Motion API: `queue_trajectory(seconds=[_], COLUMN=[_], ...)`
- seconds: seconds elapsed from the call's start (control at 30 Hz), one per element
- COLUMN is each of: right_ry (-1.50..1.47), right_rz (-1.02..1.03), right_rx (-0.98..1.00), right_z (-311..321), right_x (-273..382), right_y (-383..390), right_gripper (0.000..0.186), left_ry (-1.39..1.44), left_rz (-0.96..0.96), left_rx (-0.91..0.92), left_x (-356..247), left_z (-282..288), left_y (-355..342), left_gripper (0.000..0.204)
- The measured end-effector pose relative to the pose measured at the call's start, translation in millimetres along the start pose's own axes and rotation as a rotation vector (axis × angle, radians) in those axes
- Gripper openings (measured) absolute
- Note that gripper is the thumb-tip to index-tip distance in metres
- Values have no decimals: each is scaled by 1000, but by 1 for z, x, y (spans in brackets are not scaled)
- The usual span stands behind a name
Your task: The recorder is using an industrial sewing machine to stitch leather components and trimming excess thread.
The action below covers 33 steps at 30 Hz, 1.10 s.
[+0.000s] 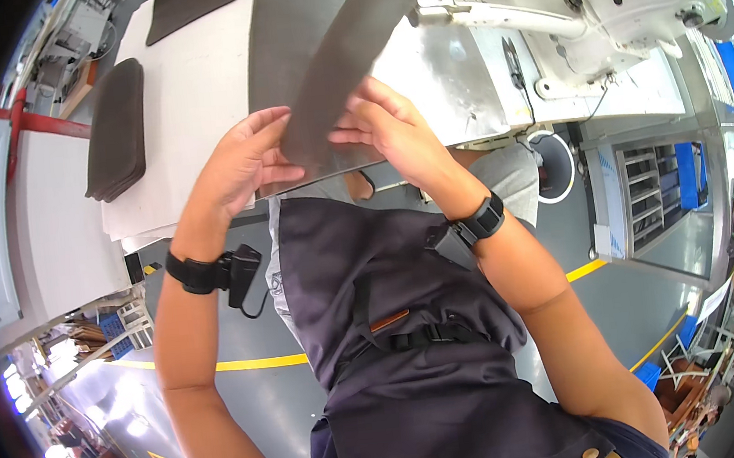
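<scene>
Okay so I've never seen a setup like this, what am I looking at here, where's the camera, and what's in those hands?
No robot here: these are a person's bare hands, left and right. The single picture comes from a wide fisheye camera on the person's head, looking down, so straight edges bend. Small black boxes are strapped to both wrists.

Between the hands is a long, dark, curved piece, slightly blurred; I can't tell how firmly each hand grips it. On the white work surface lie a stack of dark pieces at the left and another dark piece farther back. The white machine at upper right looks like an industrial sewing machine.
</scene>
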State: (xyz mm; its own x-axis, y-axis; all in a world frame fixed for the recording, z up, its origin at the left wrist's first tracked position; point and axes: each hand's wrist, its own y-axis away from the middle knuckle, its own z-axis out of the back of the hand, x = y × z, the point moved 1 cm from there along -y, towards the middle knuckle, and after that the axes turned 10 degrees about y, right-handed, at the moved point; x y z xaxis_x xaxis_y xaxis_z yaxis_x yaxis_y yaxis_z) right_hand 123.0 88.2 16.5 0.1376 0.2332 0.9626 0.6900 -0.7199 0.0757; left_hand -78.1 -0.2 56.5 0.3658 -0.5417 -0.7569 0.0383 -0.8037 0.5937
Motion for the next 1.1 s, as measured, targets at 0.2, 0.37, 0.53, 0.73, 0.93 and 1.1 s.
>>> queue_trajectory(seconds=[0.2, 0.37, 0.53, 0.73, 0.93, 1.1], right_ry=[-367, -170, -70, -192, -120, -91], right_rz=[-5, 114, 20, -26, -54, -57], right_rx=[12, -109, -108, -102, -135, -135], right_z=[24, 20, 0, 3, 10, 9], right_x=[5, 12, 21, 17, 17, 24], right_y=[12, 16, 3, -6, -5, 6], right_gripper=[48, 50, 43, 27, 22, 21], left_ry=[341, 464, 703, 462, 78, -167], left_rz=[-457, -530, -522, -564, -798, -949], left_rx=[0, -56, 134, 189, 27, -228], left_x=[14, 21, 18, -7, -32, -29], left_z=[11, 8, 12, 18, -3, -21], left_y=[0, -4, -8, 8, 29, 37], left_gripper=[67, 63, 64, 57, 41, 22])
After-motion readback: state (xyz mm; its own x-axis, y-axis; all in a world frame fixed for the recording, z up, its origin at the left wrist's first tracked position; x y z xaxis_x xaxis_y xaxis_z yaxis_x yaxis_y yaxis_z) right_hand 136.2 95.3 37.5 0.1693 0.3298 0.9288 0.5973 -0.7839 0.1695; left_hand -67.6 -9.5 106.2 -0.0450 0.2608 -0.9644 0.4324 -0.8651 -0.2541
